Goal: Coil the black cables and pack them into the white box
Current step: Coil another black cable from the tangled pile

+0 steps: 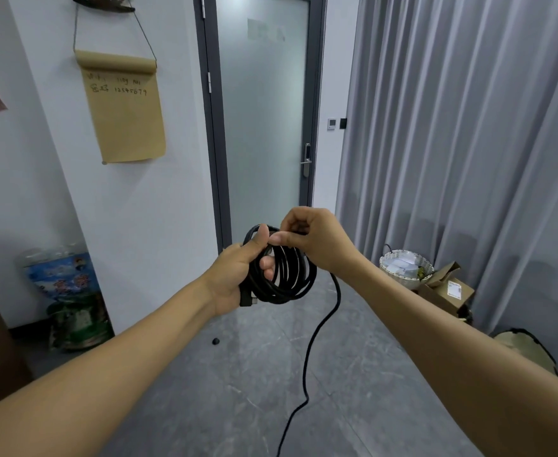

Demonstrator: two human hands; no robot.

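Head view looks out over a grey stone-patterned floor (238, 407), smooth and faintly glossy, toward a frosted glass door (264, 120) in a dark metal frame and a soft pleated grey curtain (469, 143) on the right. Beside the curtain sit a woven white basket (406, 268) and an open cardboard box (446, 288); no white box can be made out from here. At mid-frame, held up in the air in front of the door, is the black cable (287, 275): several round loops stacked into a coil, with a loose tail dropping from the right side to the floor and off the bottom edge. It looks light, limp and rubbery-matte, springy enough that loops would likely fan apart if released, so the best hold is probably across the whole bundle where the loops cross. The left hand (238, 278) does just that, fingers wrapped through the coil and thumb pressed on top, with a plug end (249, 301) poking out below the palm. The right hand (310, 239) pinches the running strand at the top of the coil between thumb and curled fingers, laying on another turn, it seems.
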